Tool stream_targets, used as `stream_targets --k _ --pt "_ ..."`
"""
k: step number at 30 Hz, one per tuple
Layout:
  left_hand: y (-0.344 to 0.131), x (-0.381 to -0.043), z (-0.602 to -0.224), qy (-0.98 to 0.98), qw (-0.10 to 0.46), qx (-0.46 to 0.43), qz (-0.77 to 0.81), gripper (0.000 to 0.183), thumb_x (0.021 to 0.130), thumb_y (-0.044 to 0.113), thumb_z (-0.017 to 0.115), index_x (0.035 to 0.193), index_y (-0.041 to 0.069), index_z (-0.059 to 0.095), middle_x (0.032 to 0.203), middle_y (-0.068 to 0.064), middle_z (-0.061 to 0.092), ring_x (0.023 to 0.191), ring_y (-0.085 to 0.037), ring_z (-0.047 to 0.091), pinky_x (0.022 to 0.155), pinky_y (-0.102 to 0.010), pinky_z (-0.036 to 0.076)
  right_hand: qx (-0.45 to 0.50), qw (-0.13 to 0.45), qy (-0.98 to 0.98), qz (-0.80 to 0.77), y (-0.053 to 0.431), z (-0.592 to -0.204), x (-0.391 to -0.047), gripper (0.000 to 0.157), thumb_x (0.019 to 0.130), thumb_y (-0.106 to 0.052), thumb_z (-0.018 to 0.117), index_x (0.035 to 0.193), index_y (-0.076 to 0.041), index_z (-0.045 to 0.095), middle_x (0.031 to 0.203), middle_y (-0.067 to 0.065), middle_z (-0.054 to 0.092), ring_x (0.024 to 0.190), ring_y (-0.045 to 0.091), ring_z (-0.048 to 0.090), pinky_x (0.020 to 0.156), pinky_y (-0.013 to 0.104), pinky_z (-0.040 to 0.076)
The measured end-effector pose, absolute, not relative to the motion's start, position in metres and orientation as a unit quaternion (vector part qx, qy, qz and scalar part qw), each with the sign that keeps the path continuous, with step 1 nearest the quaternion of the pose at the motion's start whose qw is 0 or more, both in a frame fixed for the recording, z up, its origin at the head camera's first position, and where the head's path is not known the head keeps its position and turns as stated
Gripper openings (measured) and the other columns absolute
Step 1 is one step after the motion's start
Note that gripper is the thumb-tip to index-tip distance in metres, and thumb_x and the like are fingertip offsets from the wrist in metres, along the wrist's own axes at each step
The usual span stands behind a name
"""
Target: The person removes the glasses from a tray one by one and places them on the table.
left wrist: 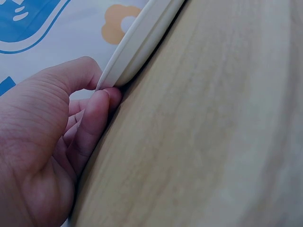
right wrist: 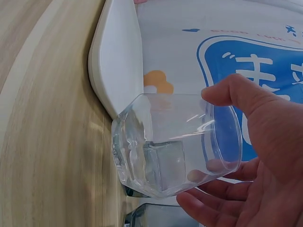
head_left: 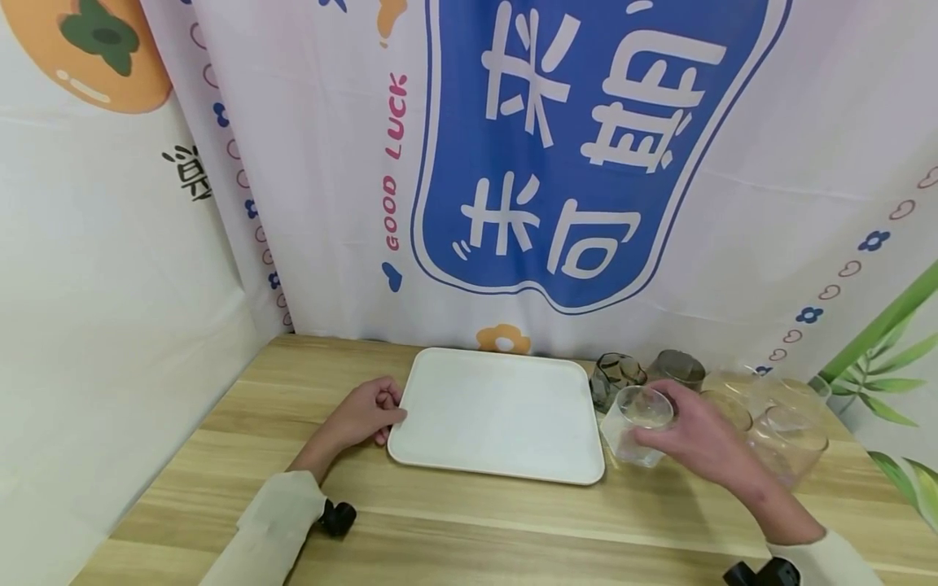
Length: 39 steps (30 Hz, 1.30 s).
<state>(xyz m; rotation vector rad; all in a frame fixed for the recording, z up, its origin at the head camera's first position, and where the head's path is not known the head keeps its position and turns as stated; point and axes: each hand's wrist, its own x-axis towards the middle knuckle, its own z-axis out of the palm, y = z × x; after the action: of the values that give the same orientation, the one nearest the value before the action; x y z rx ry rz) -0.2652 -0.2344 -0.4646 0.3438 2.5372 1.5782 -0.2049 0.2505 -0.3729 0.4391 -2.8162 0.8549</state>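
Observation:
A white rectangular tray [head_left: 498,415] lies on the wooden table. At its left edge my left hand [head_left: 370,411] pinches the rim, which the left wrist view shows between thumb and fingers of the hand [left wrist: 52,127]. My right hand [head_left: 692,431] grips a clear drinking glass [head_left: 632,431] just beside the tray's right edge. In the right wrist view the glass [right wrist: 175,142] has a faceted, thick base, with thumb and fingers around its upper part. Whether its base touches the table cannot be told.
Behind the held glass stand a dark patterned glass [head_left: 615,381] and a smoky grey glass [head_left: 677,370]. Several clear glasses stand farther right, among them a large one [head_left: 791,448] partly behind the right forearm. A printed cloth [head_left: 330,203] hangs along the table's back edge.

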Motion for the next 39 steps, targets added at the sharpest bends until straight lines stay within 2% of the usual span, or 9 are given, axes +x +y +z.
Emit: stream_targets --k 10,22,27,31,39 --pt "-0.235 -0.266 -0.465 0.841 0.067 0.114 0.524 0.017 0.094 0.002 0.070 0.102 -0.002 0.056 0.071 -0.008 0.057 0.052 -0.018 0.057 0.046 -0.028 0.053 0.132 0.068 -0.957 0.250 0.257 -0.375 -0.210 0.072 0.078 -0.039 0.088 0.129 0.003 0.061 0.112 0.022 0.070 0.091 0.032 0.067 0.077 0.054 0.056" --pt "-0.234 -0.265 -0.466 0.841 0.065 0.111 0.526 0.016 0.094 0.001 0.070 0.101 -0.001 0.056 0.070 -0.007 0.056 0.051 -0.017 0.057 0.046 -0.028 0.052 0.130 0.082 -0.962 0.223 0.262 -0.380 -0.212 0.077 0.078 -0.039 0.087 0.132 0.006 0.058 0.100 0.023 0.071 0.070 0.021 0.058 0.061 0.044 0.054" --pt "-0.234 -0.265 -0.465 0.842 0.064 0.112 0.524 0.016 0.094 0.001 0.070 0.100 0.000 0.056 0.069 -0.007 0.055 0.051 -0.017 0.057 0.046 -0.028 0.052 0.130 0.079 -0.963 0.222 0.263 -0.380 -0.212 0.080 0.080 -0.041 0.086 0.134 0.009 0.056 0.096 0.022 0.071 0.069 0.021 0.058 0.060 0.045 0.053" --pt "-0.234 -0.265 -0.464 0.842 0.063 0.112 0.523 0.016 0.094 0.002 0.070 0.100 0.000 0.055 0.069 -0.007 0.055 0.051 -0.017 0.056 0.046 -0.028 0.052 0.131 0.075 -0.963 0.225 0.264 -0.381 -0.211 0.083 0.083 -0.043 0.085 0.137 0.010 0.052 0.103 0.027 0.070 0.074 0.024 0.062 0.066 0.050 0.056" --pt "-0.234 -0.265 -0.463 0.844 0.065 0.111 0.520 0.016 0.094 0.003 0.070 0.101 -0.001 0.056 0.070 -0.007 0.056 0.051 -0.018 0.057 0.046 -0.029 0.052 0.138 0.058 -0.960 0.235 0.264 -0.381 -0.208 0.087 0.087 -0.044 0.081 0.143 0.011 0.045 0.120 0.039 0.062 0.093 0.044 0.068 0.076 0.060 0.056"
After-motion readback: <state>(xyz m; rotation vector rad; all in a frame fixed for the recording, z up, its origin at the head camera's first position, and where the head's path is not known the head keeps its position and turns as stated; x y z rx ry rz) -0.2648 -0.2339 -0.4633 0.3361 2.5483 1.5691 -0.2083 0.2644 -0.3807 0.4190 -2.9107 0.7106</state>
